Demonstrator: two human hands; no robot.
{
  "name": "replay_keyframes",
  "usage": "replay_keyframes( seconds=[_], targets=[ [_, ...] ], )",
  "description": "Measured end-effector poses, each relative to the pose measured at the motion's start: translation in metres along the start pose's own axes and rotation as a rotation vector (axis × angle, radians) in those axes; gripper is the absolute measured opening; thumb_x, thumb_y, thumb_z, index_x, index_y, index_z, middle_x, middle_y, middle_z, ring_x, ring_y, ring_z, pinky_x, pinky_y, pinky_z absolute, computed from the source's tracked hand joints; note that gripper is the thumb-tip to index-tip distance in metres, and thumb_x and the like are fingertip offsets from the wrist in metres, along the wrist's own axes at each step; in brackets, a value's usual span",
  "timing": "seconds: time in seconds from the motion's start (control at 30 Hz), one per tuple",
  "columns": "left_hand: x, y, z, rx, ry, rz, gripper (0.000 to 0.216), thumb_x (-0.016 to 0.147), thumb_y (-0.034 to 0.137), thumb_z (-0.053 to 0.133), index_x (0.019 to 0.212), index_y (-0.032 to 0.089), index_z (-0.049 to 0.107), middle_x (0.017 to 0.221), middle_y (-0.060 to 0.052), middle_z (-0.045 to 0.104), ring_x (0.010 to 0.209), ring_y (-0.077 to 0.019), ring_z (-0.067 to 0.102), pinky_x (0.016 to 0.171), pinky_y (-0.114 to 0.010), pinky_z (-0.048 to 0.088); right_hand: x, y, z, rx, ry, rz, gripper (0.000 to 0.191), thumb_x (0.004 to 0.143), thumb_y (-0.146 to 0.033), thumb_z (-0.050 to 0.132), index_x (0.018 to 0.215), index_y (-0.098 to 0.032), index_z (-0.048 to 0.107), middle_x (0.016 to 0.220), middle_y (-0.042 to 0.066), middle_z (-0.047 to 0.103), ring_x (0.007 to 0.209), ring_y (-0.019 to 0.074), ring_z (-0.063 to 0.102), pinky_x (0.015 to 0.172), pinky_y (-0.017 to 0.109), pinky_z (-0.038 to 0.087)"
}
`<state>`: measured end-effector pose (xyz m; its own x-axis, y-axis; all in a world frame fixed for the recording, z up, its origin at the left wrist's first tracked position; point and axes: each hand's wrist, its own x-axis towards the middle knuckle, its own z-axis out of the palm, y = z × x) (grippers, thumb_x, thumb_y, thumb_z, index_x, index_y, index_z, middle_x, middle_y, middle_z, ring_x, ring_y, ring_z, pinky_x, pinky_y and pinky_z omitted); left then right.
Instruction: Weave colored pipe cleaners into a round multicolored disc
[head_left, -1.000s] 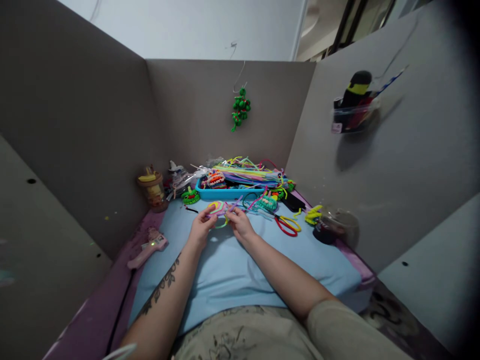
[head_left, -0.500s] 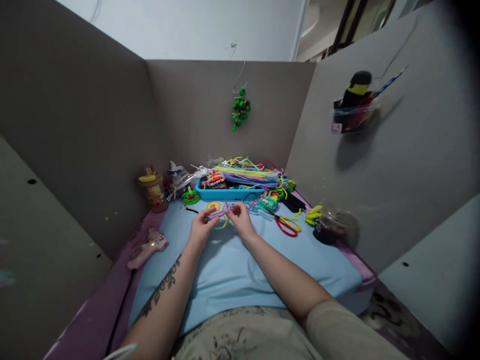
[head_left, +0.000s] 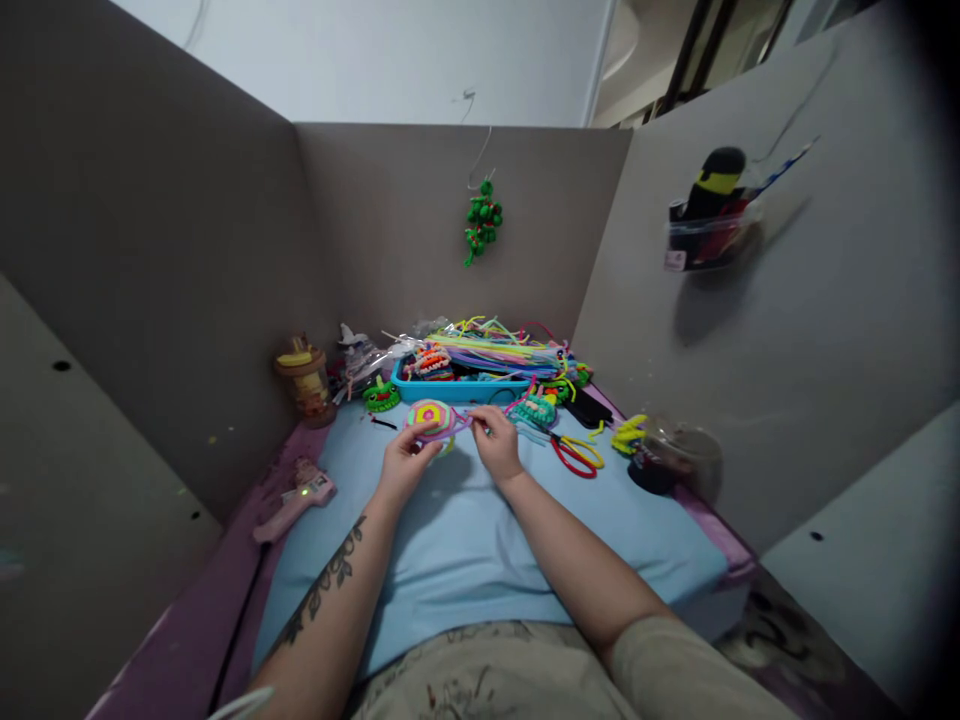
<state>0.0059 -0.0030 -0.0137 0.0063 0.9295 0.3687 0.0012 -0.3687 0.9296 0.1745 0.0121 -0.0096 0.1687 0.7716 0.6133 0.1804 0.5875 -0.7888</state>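
Note:
My left hand (head_left: 403,466) pinches the lower edge of a round woven pipe-cleaner disc (head_left: 430,415) with pink, yellow, green and purple rings, held just above the light blue cloth (head_left: 450,540). My right hand (head_left: 499,446) is closed on a purple pipe-cleaner strand (head_left: 466,421) that runs from the disc's right side. Both hands are close together, in front of a blue tray (head_left: 459,387) piled with colourful pipe cleaners.
Grey cardboard walls enclose the work area on three sides. A pink glue gun (head_left: 294,497) lies at the left, a small yellow-lidded jar (head_left: 304,378) at the back left, red and yellow scissors (head_left: 576,451) and a dark glass jar (head_left: 666,456) at the right. A green pipe-cleaner ornament (head_left: 481,221) hangs on the back wall.
The disc has turned to face up more, showing its rings. My right hand has moved a little to the right, drawing the purple strand out from the disc.

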Motion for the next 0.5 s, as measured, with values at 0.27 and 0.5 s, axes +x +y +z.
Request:
replay_keyframes(
  seconds=[0.27,0.5],
  targets=[
    [0.000,0.006,0.000,-0.056,0.000,0.015,0.039,0.066,0.031,0.068,0.103,0.017,0.064,0.094,-0.006,0.065,0.065,-0.0115,0.053,0.060,-0.022,0.042,-0.009,-0.014,0.007,0.200,0.067,0.106,0.009,0.071,-0.027,0.059,0.079,-0.026,0.063,0.079,0.002,0.060,0.074,0.0167,0.054,0.073,0.032,0.044],
    [-0.002,0.012,0.001,-0.111,-0.002,-0.007,0.036,0.067,0.032,0.067,0.099,0.016,0.065,0.089,-0.005,0.065,0.064,-0.0111,0.053,0.059,-0.021,0.041,-0.002,-0.008,0.018,0.489,-0.031,0.448,0.018,0.060,-0.029,0.068,0.070,-0.019,0.057,0.050,-0.005,0.054,0.044,0.0086,0.048,0.040,0.020,0.036]
  ],
)
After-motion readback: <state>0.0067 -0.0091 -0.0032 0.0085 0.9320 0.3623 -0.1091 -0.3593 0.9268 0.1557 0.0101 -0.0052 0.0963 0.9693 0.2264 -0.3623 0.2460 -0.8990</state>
